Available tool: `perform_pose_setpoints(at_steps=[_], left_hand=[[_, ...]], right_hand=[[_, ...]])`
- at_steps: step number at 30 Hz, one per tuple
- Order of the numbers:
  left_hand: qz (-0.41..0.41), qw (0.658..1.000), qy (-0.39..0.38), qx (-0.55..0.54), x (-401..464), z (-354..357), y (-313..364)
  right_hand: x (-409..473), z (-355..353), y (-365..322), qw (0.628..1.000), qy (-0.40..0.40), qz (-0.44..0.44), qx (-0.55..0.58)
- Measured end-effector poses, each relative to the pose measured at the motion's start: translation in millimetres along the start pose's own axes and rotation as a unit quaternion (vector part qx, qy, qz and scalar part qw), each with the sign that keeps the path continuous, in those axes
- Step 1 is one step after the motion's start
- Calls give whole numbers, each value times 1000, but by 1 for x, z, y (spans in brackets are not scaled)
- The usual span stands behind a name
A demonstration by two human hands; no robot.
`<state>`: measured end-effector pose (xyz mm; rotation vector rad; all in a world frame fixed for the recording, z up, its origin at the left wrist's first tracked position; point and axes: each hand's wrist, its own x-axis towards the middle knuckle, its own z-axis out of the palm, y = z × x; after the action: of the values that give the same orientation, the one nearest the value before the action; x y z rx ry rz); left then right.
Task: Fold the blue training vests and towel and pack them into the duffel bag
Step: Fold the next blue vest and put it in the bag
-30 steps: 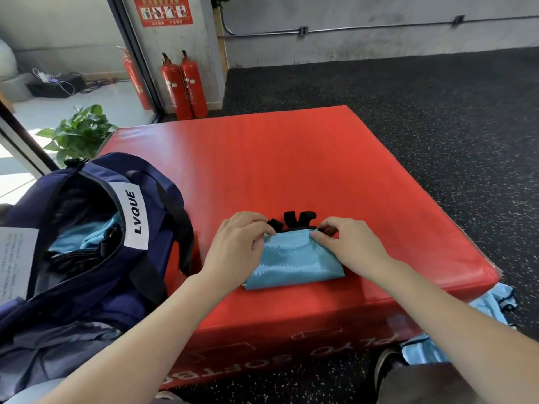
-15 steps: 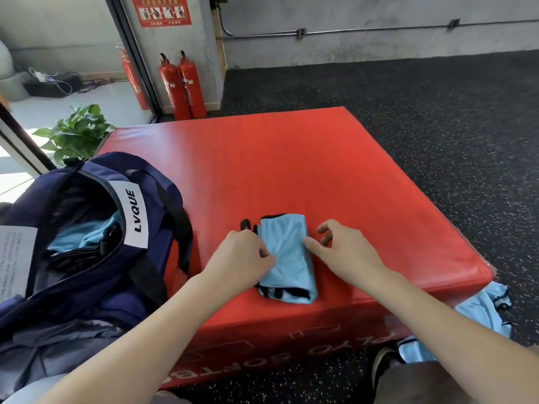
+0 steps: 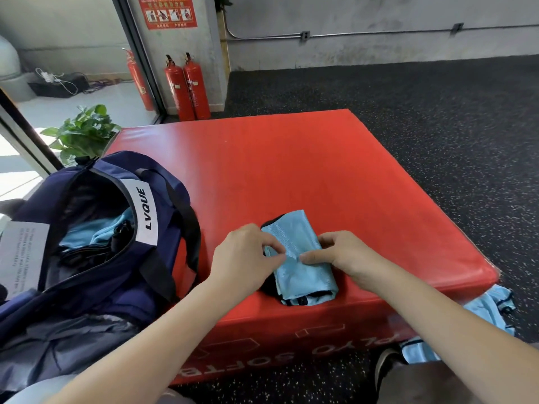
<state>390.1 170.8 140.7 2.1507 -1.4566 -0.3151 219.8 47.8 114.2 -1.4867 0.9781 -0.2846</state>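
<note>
Both hands down on a folded blue vest [image 3: 300, 258] near the six o'clock edge of a red plyo box [image 3: 291, 170]. Left hand [image 3: 245, 258] at the vest's nine o'clock side, fingers curled, fingertips pinching a ridge of fabric. Right hand [image 3: 344, 255] at its three o'clock side, thumb and forefinger pressed to the cloth at the same ridge, other fingers tucked under, possibly gripping an edge, though hard to tell. Navy duffel bag [image 3: 96, 258] open at nine o'clock of the box, touching it, blue cloth inside; white label reading "LVQUE"; a second white tag too blurred to read. Upside-down lettering "PLYO SOFTE..." on the box front. More blue vests [image 3: 490, 310] on the floor at four o'clock. Two red extinguishers [image 3: 186, 86] at twelve o'clock, beneath a red wall sign [image 3: 167, 11], illegible.
</note>
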Motion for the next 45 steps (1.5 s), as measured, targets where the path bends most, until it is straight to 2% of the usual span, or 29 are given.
perform_pose_setpoints(at_steps=[1, 3, 6, 8, 10, 12, 15, 20, 25, 27, 30, 33, 36, 39, 42, 45], left_hand=[[30, 999, 21, -32, 4, -2, -3], [67, 992, 9, -109, 10, -10, -10], [70, 976, -87, -189, 15, -28, -12], [58, 947, -163, -272, 15, -39, -12], [26, 937, -202, -283, 13, -48, -11], [16, 951, -196, -239, 11, -54, -12], [16, 966, -152, -208, 1, -57, -13], [-1, 974, -10, -227, -16, -65, -32], [-28, 957, 113, -267, -41, -86, -51], [-40, 949, 137, -281, -51, -93, -63], [-33, 947, 164, -275, -67, -105, -78], [-43, 938, 209, -272, -78, -121, -100], [-56, 920, 271, -277, -87, -140, -130], [-79, 908, 325, -251, -92, -157, -155], [-101, 893, 371, -234, -92, -171, -176], [-125, 895, 376, -206, -89, -185, -194]], right_hand=[[-3, 0, -3, 1000, -17, -7, 14], [-6, 1, -8, 997, -51, -26, 45], [-9, 2, -15, 992, -98, -45, 60], [-11, 2, -22, 989, -128, -56, 48], [-14, 2, -28, 987, -143, -65, 31], [-15, 4, -33, 987, -143, -69, 21], [-17, 7, -38, 987, -148, -53, 18], [-23, 11, -53, 987, -154, -43, -17], [-25, 47, -66, 984, -74, -98, 132], [-27, 69, -72, 980, -37, -130, 145], [-28, 103, -84, 975, 38, -191, 109], [-26, 140, -102, 964, 55, -244, 92], [-13, 181, -123, 942, 81, -325, -10], [0, 222, -144, 924, 64, -371, -70], [11, 258, -162, 923, 39, -372, -88], [25, 285, -176, 924, 27, -369, -92]])
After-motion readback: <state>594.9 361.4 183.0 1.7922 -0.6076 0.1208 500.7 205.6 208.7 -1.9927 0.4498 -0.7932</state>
